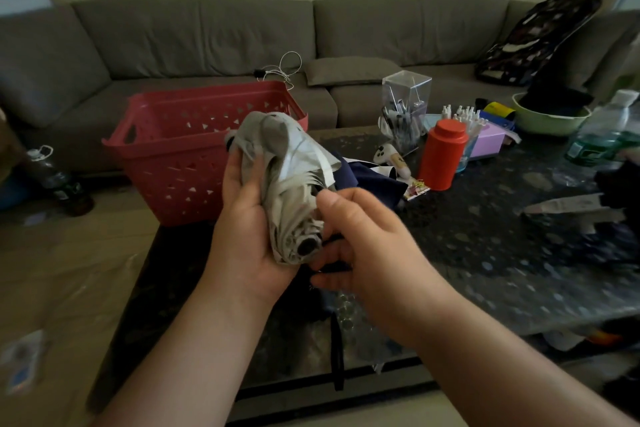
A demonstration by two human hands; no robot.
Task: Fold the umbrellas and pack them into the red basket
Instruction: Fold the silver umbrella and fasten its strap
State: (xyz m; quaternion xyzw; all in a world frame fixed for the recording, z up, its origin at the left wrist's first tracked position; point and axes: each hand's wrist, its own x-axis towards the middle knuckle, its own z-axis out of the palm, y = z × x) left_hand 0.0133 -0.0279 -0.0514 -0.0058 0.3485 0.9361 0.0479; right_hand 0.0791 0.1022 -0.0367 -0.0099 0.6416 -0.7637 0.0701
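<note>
A collapsed grey umbrella with its canopy bunched up is held over the dark table, its black end cap pointing at me. My left hand grips it from the left, fingers curled round the fabric. My right hand pinches the fabric near the cap with thumb and fingers. The red basket stands just behind on the table's far left corner; what I can see of its inside holds nothing. A dark blue umbrella lies on the table behind the grey one, partly hidden by it.
On the right of the speckled table stand a red canister, a clear pen holder, a green bowl and a water bottle. A grey sofa runs behind. A bottle sits on the floor at left.
</note>
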